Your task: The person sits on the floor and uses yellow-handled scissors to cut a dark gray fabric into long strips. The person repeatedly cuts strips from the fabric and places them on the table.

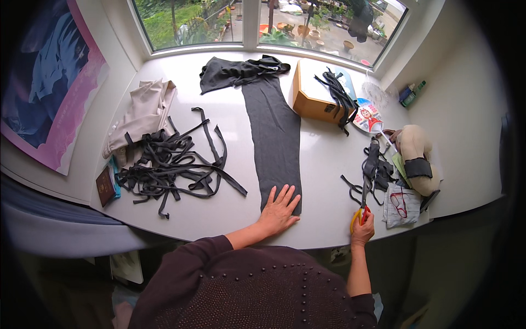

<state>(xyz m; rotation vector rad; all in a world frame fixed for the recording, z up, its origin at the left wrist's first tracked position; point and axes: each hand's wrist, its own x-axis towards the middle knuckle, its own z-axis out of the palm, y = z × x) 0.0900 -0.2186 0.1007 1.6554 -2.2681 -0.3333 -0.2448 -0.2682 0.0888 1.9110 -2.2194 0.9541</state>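
Note:
A long piece of dark grey cloth [274, 135] lies flat down the middle of the white tabletop [324, 177], its far end bunched up near the window. My left hand [276, 211] rests palm down on the near end of this cloth, fingers spread, grasping nothing. At the right, my right hand [363, 230] grips scissors [363, 205] by their red and yellow handles. The blades point away from me and reach black fabric scraps [373, 162]; whether they touch these I cannot tell.
Tangled black cloth strips [172, 164] and folded beige fabric [144, 109] lie left. More strips [339, 94] drape over a box [316, 111]. Rightward are a hand fan [367, 115], a beige padded form [415, 152] and red-framed glasses [399, 205] on a grey cloth [404, 218].

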